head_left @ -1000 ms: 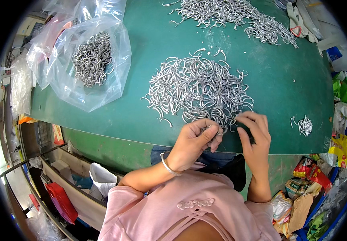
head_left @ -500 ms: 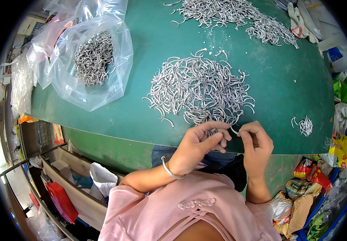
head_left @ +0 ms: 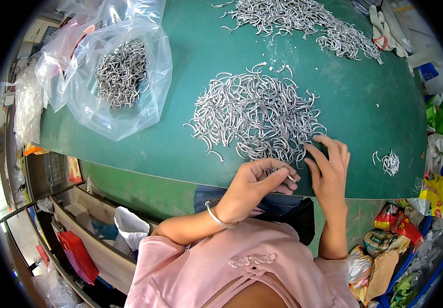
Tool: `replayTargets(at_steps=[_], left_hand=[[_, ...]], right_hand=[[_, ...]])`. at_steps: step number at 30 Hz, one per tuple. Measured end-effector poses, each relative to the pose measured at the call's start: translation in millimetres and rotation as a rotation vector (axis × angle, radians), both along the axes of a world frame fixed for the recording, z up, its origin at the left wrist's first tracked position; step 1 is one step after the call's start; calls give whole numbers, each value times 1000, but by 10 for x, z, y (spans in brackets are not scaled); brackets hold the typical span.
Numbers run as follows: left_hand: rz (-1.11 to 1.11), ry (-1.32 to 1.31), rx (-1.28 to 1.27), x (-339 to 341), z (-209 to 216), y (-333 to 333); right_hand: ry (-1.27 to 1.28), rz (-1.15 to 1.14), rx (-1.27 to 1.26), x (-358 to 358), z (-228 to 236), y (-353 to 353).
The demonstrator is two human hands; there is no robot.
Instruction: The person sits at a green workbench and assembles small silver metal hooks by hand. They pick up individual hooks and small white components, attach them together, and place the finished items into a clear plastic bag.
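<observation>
A heap of curved silvery metal pieces (head_left: pixel 255 113) lies on the green table in front of me. My left hand (head_left: pixel 267 177) is closed around several of these pieces at the table's near edge, their ends showing between thumb and fingers. At the heap's near right side is my right hand (head_left: pixel 329 159), its fingers apart and its fingertips by the outermost pieces. I make out nothing held in it.
At the left, a clear plastic bag (head_left: pixel 152 110) holds more curved pieces. Another long heap (head_left: pixel 293 18) lies at the far side, and a small pile (head_left: pixel 390 163) at the right. White gloves (head_left: pixel 383 31) lie at the far right corner. Below left stands a drawer (head_left: pixel 98 226).
My right hand has let go of a curved piece and moved up toward the heap, its fingers spreading. That piece now appears in my left hand, which has hardly moved.
</observation>
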State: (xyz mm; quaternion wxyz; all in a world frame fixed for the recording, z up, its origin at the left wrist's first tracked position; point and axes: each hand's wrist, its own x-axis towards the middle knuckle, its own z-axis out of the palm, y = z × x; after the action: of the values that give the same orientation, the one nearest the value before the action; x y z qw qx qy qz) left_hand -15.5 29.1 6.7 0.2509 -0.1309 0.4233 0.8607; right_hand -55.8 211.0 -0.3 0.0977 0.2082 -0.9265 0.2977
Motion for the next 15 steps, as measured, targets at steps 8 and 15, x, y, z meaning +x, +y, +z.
replayTargets(at_steps=[8, 15], left_hand=[[50, -53, 107, 30, -3, -31], [68, -12, 21, -27, 5, 48]], right_hand=[[-36, -20, -120, -12, 24, 122], [-149, -66, -306, 18, 34, 4]])
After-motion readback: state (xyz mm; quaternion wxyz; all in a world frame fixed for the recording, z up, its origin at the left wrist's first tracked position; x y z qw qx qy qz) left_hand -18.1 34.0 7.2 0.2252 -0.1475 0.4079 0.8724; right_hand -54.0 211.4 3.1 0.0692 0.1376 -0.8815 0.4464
